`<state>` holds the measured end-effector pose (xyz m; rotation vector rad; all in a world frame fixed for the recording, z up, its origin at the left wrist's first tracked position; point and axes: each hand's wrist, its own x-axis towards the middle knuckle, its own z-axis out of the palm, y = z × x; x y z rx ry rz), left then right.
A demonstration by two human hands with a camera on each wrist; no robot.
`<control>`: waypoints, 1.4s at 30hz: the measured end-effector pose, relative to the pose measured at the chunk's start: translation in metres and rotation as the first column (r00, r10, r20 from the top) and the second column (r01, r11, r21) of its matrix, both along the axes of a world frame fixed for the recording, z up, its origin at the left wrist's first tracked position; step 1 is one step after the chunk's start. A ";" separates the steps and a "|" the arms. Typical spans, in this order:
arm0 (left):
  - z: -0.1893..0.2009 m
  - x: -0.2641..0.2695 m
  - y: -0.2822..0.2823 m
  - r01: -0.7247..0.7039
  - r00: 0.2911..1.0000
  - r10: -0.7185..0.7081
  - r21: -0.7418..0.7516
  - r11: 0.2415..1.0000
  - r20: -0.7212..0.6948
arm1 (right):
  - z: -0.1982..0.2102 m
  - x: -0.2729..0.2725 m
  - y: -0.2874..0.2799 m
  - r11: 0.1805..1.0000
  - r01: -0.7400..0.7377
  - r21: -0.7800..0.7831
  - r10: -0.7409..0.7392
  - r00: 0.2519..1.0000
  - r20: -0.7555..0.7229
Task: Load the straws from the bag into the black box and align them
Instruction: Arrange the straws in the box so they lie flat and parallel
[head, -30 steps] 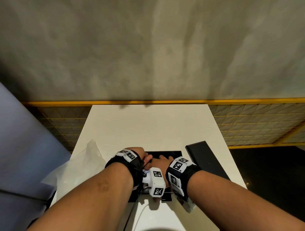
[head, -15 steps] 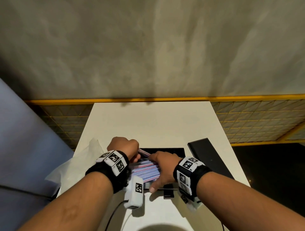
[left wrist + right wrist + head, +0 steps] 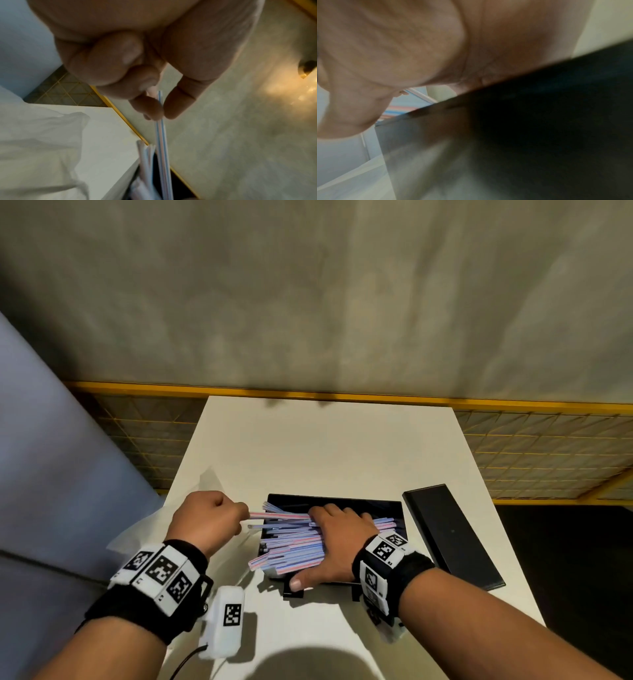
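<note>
A heap of striped straws (image 3: 291,542) lies in the open black box (image 3: 342,503) at the middle of the white table; several stick out over its left wall. My right hand (image 3: 337,537) lies flat on the heap, fingers spread, thumb at the box's near edge. My left hand (image 3: 212,517), left of the box, pinches a couple of straws (image 3: 274,515) between thumb and fingertip; the pinch (image 3: 162,115) shows plainly in the left wrist view. In the right wrist view the palm (image 3: 402,47), the box wall (image 3: 505,135) and a few straws (image 3: 399,109) show blurred.
The box's black lid (image 3: 452,539) lies flat on the table to the right. A crumpled clear plastic bag (image 3: 144,529) sits at the table's left edge. The white table (image 3: 325,446) extends bare behind the box to a yellow-framed mesh fence (image 3: 548,446).
My left hand drew away from the box to the left, pulling a couple of straws out sideways. My right hand slid onto the heap and flattened there.
</note>
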<state>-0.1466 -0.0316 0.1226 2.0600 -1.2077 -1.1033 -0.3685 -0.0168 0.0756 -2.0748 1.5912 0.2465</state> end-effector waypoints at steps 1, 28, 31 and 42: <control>-0.004 0.000 0.003 0.018 0.999 -0.017 -0.023 1.000 0.049 | -0.002 0.003 0.001 1.000 0.019 -0.004 -0.019 1.000 0.006; -0.040 -0.024 0.020 -0.380 0.887 0.313 -0.151 0.913 -0.339 | -0.015 -0.002 0.007 0.962 0.159 -0.223 -0.149 0.987 0.063; -0.048 -0.026 0.022 -0.234 0.952 0.174 -0.228 0.945 -0.253 | -0.020 -0.014 0.010 0.977 0.170 -0.131 -0.174 0.985 -0.018; -0.033 -0.023 0.010 0.149 0.988 -0.144 -0.103 0.983 0.058 | -0.009 -0.016 0.021 0.976 0.156 -0.155 -0.172 0.980 -0.100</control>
